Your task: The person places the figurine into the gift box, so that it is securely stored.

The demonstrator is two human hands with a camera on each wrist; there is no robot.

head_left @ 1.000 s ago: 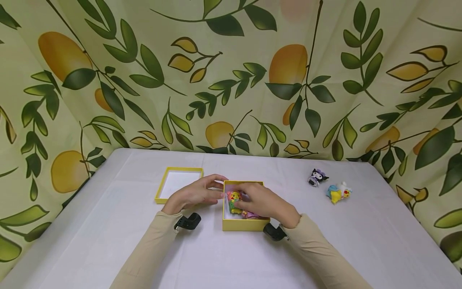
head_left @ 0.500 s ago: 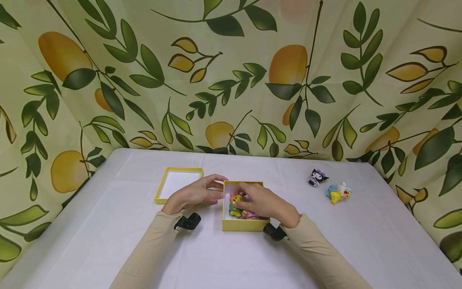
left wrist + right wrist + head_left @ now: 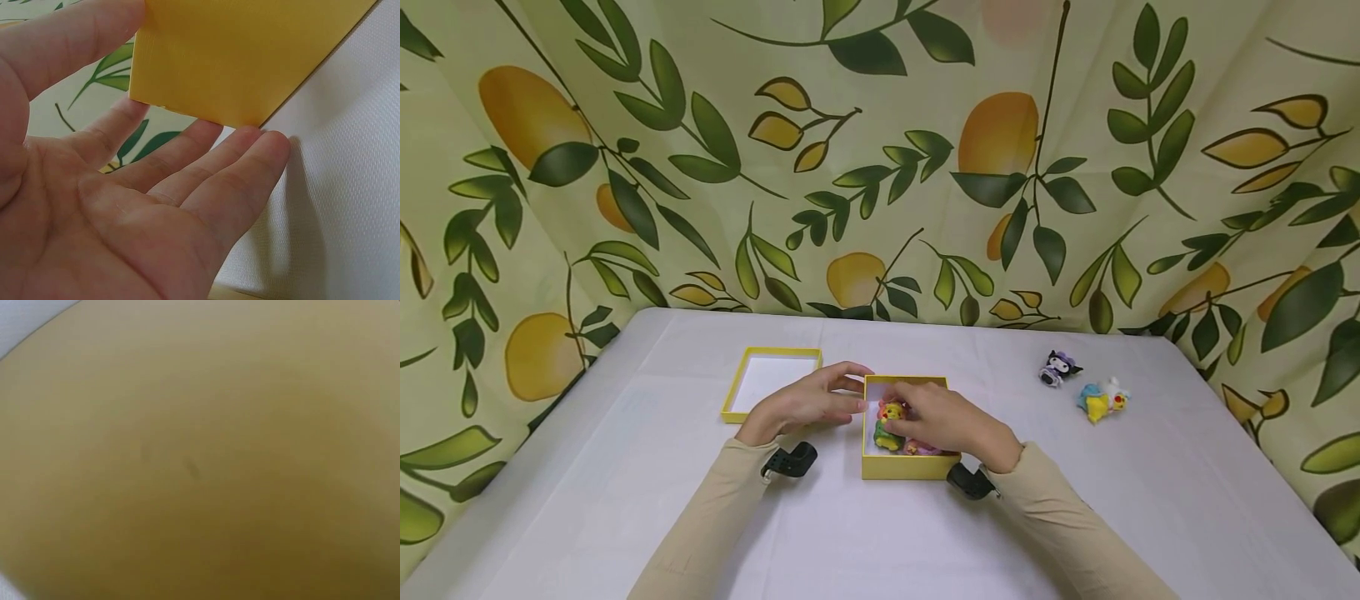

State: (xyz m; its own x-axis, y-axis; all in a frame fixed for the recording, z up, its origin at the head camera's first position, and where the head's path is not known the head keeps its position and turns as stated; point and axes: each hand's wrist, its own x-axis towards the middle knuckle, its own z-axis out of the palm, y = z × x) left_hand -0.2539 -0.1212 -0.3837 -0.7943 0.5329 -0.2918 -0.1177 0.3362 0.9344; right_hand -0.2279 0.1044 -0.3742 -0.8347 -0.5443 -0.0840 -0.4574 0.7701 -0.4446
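Note:
A yellow box [image 3: 902, 468] stands uncovered in the middle of the table, with toy figurines inside. My right hand [image 3: 951, 419] reaches into it and pinches a green and yellow figurine [image 3: 890, 427] with pink on its head. Partly under that hand lies a pink and purple figurine [image 3: 919, 447]. On the box's left side my left hand [image 3: 812, 396] rests its thumb and fingertips, the fingers fairly straight; the left wrist view has them at the box's corner [image 3: 206, 62]. Only the blurred box wall [image 3: 200, 425] fills the right wrist view, hiding the right fingers.
The yellow-rimmed box lid [image 3: 775, 379] lies inside-up behind the left hand. At the back right are a black and purple figurine [image 3: 1057, 368] and a white, blue and yellow one [image 3: 1103, 400]. A leaf-patterned curtain [image 3: 880, 167] hangs behind the white-covered table [image 3: 1150, 483].
The green and yellow figurine has shifted slightly right inside the box under the right fingers. A little less of the pink and purple figurine shows. My left hand has stayed in place.

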